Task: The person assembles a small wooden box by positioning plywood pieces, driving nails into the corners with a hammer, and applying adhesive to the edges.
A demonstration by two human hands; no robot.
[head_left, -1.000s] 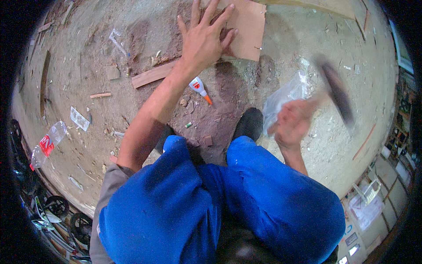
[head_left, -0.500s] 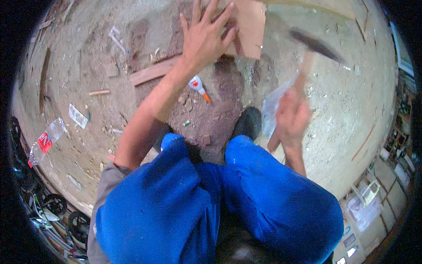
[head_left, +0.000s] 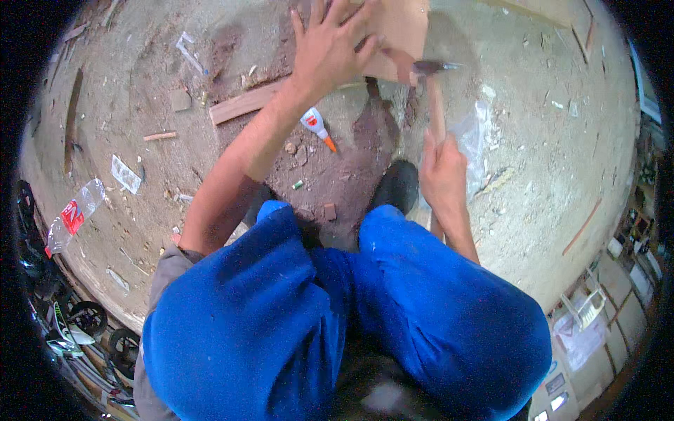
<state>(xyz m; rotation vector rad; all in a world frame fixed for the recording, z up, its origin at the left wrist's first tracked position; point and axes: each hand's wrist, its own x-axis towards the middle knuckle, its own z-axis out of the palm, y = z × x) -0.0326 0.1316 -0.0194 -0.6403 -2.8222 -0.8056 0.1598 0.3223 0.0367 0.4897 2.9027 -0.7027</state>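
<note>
My left hand (head_left: 335, 43) lies with its fingers spread on a flat wooden board (head_left: 406, 31) at the top of the view. In my right hand (head_left: 444, 168) is a hammer (head_left: 437, 105), gripped by its wooden handle. The dark hammer head is at the board's near right corner; whether it touches a nail there I cannot tell. Below my left wrist a white glue bottle with an orange tip (head_left: 317, 126) lies on the ground. A wooden strip (head_left: 242, 107) passes under my left forearm.
Clear plastic sheeting (head_left: 472, 144) lies right of my right hand. A crushed plastic bottle with a red label (head_left: 74, 216) is at the far left. Wood scraps and debris dot the dirt floor. Wheels (head_left: 88, 319) stand lower left, a white plastic chair (head_left: 586, 309) lower right.
The hammer has swung left and down from its raised place to the board's corner, my right hand moving with it. My left hand stays spread on the board.
</note>
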